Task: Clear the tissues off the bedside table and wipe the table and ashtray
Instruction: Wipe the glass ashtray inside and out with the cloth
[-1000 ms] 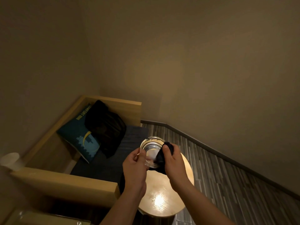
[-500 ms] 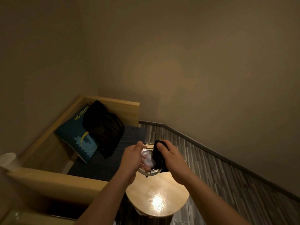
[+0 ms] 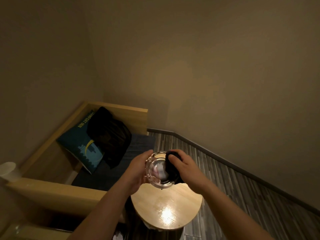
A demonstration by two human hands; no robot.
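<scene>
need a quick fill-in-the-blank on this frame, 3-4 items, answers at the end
The left hand holds the ashtray, made of clear ____.
The right hand presses a cloth, coloured ____, against it.
The table below them has a ____ top.
The blue cushion reads COMFORT ____.
Missing: glass; black; round; INN.

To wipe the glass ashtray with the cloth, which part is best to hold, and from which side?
Probably its thick outer wall, from the left, as the left hand does. The glass ashtray is round and tilted, bowl toward the camera; this grip leaves the bowl free for the black cloth under the right hand.
</scene>
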